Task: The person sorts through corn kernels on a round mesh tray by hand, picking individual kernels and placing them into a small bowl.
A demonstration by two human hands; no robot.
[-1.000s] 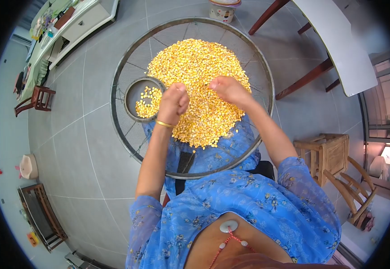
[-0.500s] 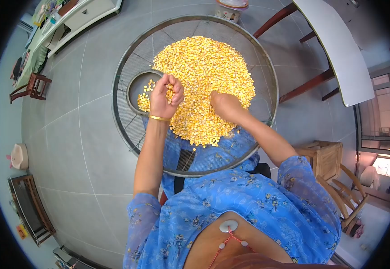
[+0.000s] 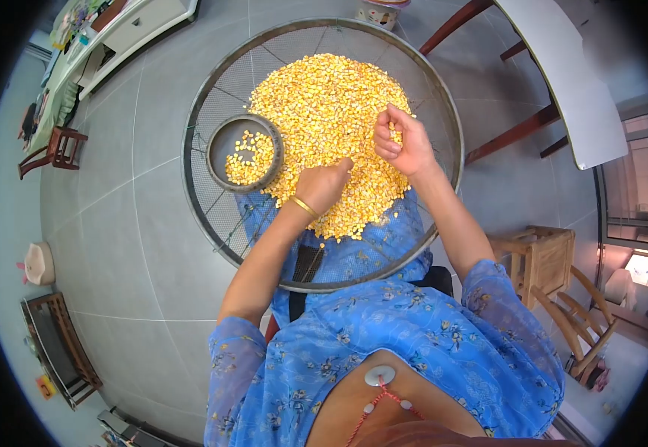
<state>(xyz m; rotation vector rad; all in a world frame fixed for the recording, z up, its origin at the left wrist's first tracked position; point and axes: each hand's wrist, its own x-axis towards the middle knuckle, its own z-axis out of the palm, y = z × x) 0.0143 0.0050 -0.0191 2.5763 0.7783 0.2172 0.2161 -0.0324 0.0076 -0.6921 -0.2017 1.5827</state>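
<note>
A broad heap of yellow corn kernels [image 3: 324,97] covers much of a round mesh sieve [image 3: 193,179] resting over my lap. On the sieve's left side, a small dark round bowl [image 3: 278,153] contains a loose layer of kernels. My left hand [image 3: 322,186], wearing a gold bangle, is closed low over the heap just right of the bowl; its fingertips are hidden beneath it. At the heap's right side, my right hand [image 3: 407,141] is turned partly palm-up, with curled fingers around a few corn kernels.
A white-topped table [image 3: 585,89] with dark wooden legs stands at the right, close to the sieve. A wooden chair [image 3: 577,320] is at lower right. Beyond the sieve sits a tub [image 3: 378,13]. A small wooden stool [image 3: 61,147] and a white cabinet [image 3: 137,30] stand at left.
My left hand has moved from beside the bowl, right and down onto the heap. My right hand has lifted up and right, turning to show kernels in its fingers.
</note>
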